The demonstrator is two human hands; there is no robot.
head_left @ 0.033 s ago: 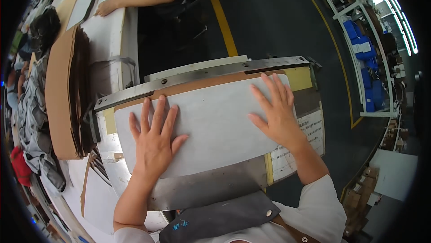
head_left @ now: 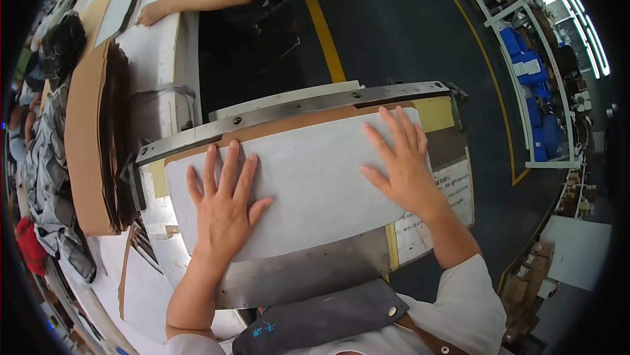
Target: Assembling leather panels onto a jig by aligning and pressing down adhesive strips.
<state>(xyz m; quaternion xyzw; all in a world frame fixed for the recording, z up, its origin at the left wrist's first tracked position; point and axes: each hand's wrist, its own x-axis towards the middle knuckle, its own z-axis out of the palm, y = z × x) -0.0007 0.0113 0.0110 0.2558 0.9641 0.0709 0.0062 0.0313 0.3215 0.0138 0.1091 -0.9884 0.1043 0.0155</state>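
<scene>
A long white sheet with rounded corners (head_left: 315,184) lies flat on a metal work plate (head_left: 308,270). Along its far edge shows a strip of brown board (head_left: 289,128), close to a metal bar (head_left: 298,107) with screws in it. My left hand (head_left: 226,214) rests on the left part of the sheet, fingers spread and pointing away from me. On the right part lies my right hand (head_left: 403,171), also with its fingers apart. Neither hand grips anything. Whether the brown board runs on beneath the whole sheet is hidden.
A stack of brown boards (head_left: 85,145) stands on the left bench beside grey cloth (head_left: 42,184). Another person's hand (head_left: 154,12) rests on that bench farther off. A printed paper (head_left: 453,187) lies right of the plate. Shelving with blue bins (head_left: 530,66) stands far right.
</scene>
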